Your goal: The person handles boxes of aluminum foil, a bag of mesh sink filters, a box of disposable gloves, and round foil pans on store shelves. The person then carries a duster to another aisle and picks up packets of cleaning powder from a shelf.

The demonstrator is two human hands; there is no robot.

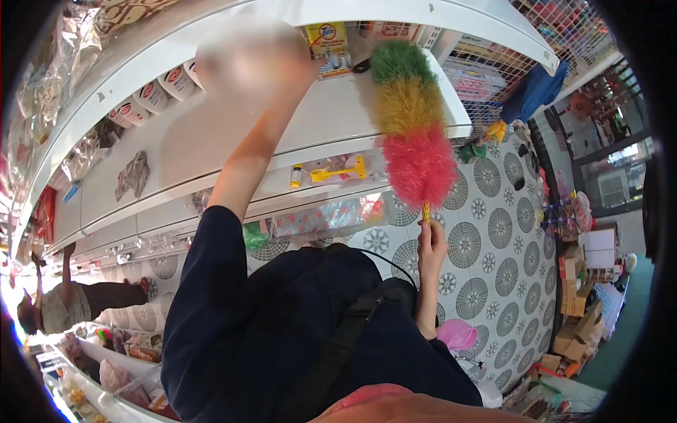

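My right hand [431, 245] is closed around the yellow handle of a feather duster [415, 113] with fluffy green, yellow and pink bands. The duster's head leans across the right end of a white shelf [338, 102], its pink part hanging past the front edge. My left arm reaches over the same shelf, and a blurred patch hides most of my left hand [295, 74], so its fingers cannot be made out. Close to that hand are a yellow packet [328, 41] at the back of the shelf and several white bottles [150, 96] to the left.
A crumpled plastic wrapper [132, 175] lies farther left on the shelf. On the shelf below is a yellow tool [340, 169]. Wire mesh [486, 70] stands beyond the shelf's right end. Cardboard boxes [580, 331] are stacked at right. Another person [67, 304] is at far left.
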